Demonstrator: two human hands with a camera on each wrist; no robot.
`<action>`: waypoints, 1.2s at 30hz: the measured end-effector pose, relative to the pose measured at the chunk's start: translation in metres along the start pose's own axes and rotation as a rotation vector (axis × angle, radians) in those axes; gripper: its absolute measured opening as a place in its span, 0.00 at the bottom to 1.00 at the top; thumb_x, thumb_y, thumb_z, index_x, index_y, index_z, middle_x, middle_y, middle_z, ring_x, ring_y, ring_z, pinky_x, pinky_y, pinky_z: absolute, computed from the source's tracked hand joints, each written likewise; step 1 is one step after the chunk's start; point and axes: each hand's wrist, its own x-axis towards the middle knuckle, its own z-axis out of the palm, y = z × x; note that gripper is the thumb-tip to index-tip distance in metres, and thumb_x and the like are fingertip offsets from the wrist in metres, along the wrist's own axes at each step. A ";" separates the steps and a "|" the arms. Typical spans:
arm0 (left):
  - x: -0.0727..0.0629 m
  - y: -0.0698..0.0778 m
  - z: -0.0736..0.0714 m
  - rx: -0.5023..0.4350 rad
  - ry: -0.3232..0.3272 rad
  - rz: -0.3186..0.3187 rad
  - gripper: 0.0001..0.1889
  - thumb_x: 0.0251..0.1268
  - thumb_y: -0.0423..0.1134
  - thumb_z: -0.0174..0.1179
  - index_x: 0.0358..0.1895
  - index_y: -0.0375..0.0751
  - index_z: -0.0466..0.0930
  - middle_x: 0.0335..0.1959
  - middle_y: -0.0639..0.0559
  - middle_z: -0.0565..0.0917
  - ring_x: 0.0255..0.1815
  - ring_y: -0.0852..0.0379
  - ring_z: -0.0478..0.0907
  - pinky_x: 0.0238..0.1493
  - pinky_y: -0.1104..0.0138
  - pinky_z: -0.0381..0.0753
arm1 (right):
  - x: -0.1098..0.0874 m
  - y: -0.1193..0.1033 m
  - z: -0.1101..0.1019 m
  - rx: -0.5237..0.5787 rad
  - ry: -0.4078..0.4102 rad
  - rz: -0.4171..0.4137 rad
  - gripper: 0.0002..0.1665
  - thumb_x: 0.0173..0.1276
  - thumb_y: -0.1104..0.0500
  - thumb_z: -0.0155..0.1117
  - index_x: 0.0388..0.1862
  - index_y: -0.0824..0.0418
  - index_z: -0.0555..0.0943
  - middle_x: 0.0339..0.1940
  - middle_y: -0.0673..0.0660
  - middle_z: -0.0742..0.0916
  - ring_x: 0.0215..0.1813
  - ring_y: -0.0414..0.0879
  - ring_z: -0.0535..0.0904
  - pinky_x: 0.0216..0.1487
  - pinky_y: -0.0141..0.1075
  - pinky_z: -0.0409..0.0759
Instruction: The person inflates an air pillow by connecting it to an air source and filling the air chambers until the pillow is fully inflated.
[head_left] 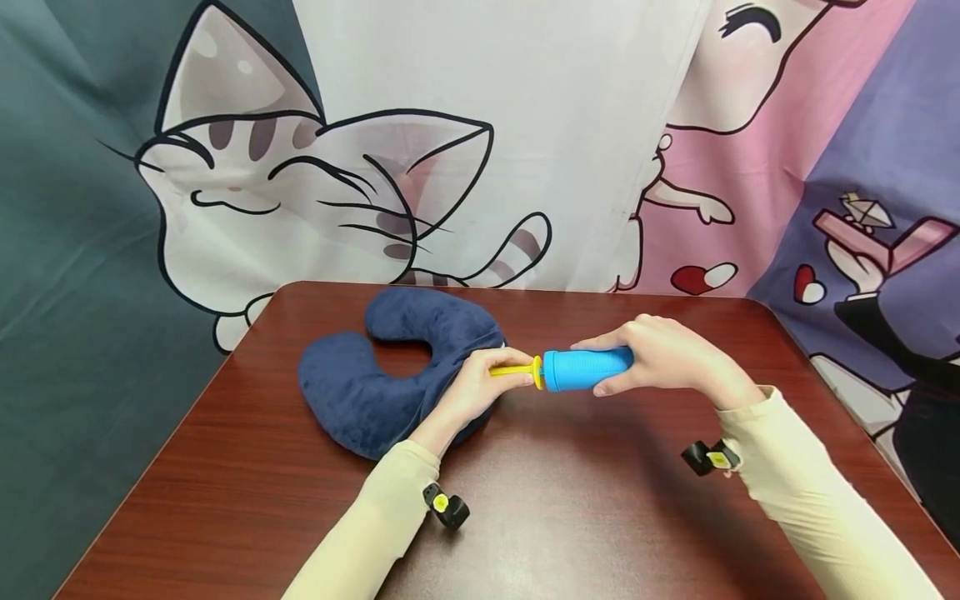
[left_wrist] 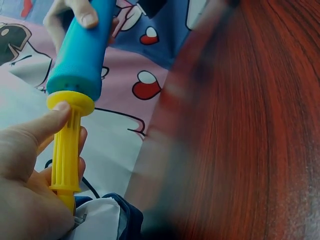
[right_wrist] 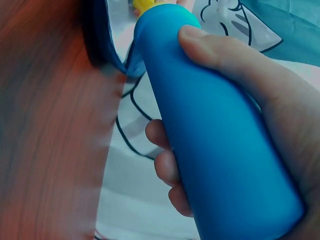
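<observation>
A balloon hand pump with a blue barrel [head_left: 588,369] and a ribbed yellow end piece [left_wrist: 66,150] lies sideways between my hands. My left hand [head_left: 480,383] grips the yellow piece, its thumb just below the round flange. Around the blue barrel curl the fingers of my right hand [head_left: 663,354], with the thumb along its side. A navy U-shaped neck pillow [head_left: 352,392] rests on the table behind my left hand, which overlaps its right edge. In the left wrist view, white lining [left_wrist: 97,220] shows beside the yellow piece's narrow tip, which is partly hidden by the hand.
The dark red-brown wooden table [head_left: 225,467] ends at a far edge, close before a hanging cloth [head_left: 585,167] printed with cartoon cats. Small black cameras [head_left: 446,504] are strapped to both wrists over cream sleeves.
</observation>
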 end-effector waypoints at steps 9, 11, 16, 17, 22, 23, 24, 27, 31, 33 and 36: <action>0.001 0.000 -0.003 0.022 -0.007 -0.019 0.14 0.64 0.37 0.66 0.52 0.42 0.85 0.49 0.47 0.86 0.45 0.57 0.80 0.49 0.70 0.80 | 0.007 -0.008 0.003 -0.019 0.006 0.009 0.36 0.50 0.35 0.77 0.60 0.37 0.82 0.41 0.45 0.90 0.35 0.38 0.79 0.36 0.34 0.76; 0.001 0.000 -0.003 0.034 -0.006 -0.018 0.14 0.64 0.37 0.66 0.52 0.43 0.85 0.49 0.47 0.87 0.45 0.57 0.80 0.48 0.69 0.80 | 0.006 -0.007 0.004 -0.016 0.000 0.018 0.36 0.51 0.35 0.77 0.61 0.38 0.81 0.42 0.45 0.90 0.36 0.39 0.79 0.36 0.34 0.76; 0.001 0.001 -0.004 0.050 -0.009 -0.025 0.14 0.63 0.38 0.67 0.52 0.43 0.85 0.49 0.48 0.86 0.44 0.57 0.78 0.47 0.70 0.79 | 0.004 -0.005 0.006 -0.030 -0.011 0.037 0.38 0.50 0.35 0.76 0.62 0.36 0.80 0.44 0.46 0.90 0.37 0.41 0.79 0.37 0.35 0.76; 0.001 0.001 -0.004 0.051 -0.009 -0.027 0.14 0.63 0.38 0.67 0.52 0.43 0.85 0.49 0.48 0.86 0.44 0.57 0.78 0.47 0.70 0.79 | 0.004 -0.005 0.006 -0.033 -0.012 0.035 0.38 0.50 0.35 0.77 0.63 0.36 0.80 0.44 0.46 0.90 0.37 0.40 0.79 0.37 0.35 0.76; 0.000 0.000 -0.004 0.053 -0.009 -0.042 0.15 0.63 0.39 0.67 0.53 0.45 0.85 0.50 0.49 0.86 0.44 0.57 0.78 0.48 0.70 0.79 | 0.003 -0.006 0.005 -0.052 -0.016 0.025 0.38 0.51 0.36 0.77 0.63 0.37 0.80 0.44 0.46 0.90 0.36 0.39 0.79 0.37 0.36 0.76; 0.000 0.000 -0.004 0.053 -0.011 -0.047 0.15 0.63 0.40 0.67 0.53 0.45 0.85 0.50 0.50 0.86 0.44 0.58 0.78 0.48 0.70 0.79 | 0.003 -0.006 0.004 -0.054 -0.017 0.023 0.38 0.51 0.37 0.77 0.63 0.37 0.80 0.44 0.46 0.90 0.36 0.39 0.79 0.37 0.36 0.76; 0.000 0.000 -0.004 0.051 -0.012 -0.051 0.15 0.63 0.40 0.67 0.53 0.46 0.85 0.50 0.50 0.86 0.44 0.57 0.78 0.47 0.70 0.79 | 0.003 -0.006 0.003 -0.055 -0.018 0.023 0.38 0.51 0.37 0.77 0.63 0.37 0.80 0.44 0.46 0.90 0.36 0.40 0.79 0.37 0.35 0.76; 0.000 0.000 -0.004 0.044 -0.017 -0.056 0.15 0.64 0.40 0.67 0.53 0.46 0.84 0.50 0.49 0.86 0.44 0.57 0.77 0.47 0.70 0.79 | 0.002 -0.006 0.002 -0.053 -0.023 0.020 0.38 0.51 0.36 0.77 0.63 0.37 0.80 0.43 0.46 0.90 0.36 0.40 0.78 0.36 0.35 0.75; 0.000 0.001 -0.004 0.032 -0.017 -0.066 0.15 0.64 0.40 0.66 0.53 0.45 0.84 0.50 0.49 0.85 0.44 0.56 0.78 0.47 0.70 0.79 | -0.001 -0.005 -0.001 -0.051 -0.030 0.013 0.39 0.51 0.34 0.75 0.63 0.38 0.79 0.44 0.47 0.90 0.36 0.40 0.79 0.37 0.35 0.77; -0.001 0.001 -0.005 0.026 -0.016 -0.071 0.15 0.64 0.39 0.66 0.54 0.45 0.84 0.50 0.48 0.85 0.44 0.56 0.78 0.46 0.71 0.80 | -0.003 -0.003 -0.003 -0.052 -0.030 0.020 0.39 0.51 0.33 0.75 0.63 0.37 0.79 0.45 0.46 0.89 0.37 0.39 0.79 0.38 0.35 0.77; -0.001 0.002 -0.005 0.014 -0.018 -0.073 0.16 0.64 0.39 0.66 0.54 0.44 0.84 0.51 0.47 0.85 0.44 0.56 0.78 0.46 0.71 0.80 | -0.010 0.001 -0.008 -0.050 -0.022 0.026 0.39 0.49 0.32 0.76 0.63 0.36 0.79 0.45 0.44 0.89 0.38 0.38 0.79 0.38 0.35 0.78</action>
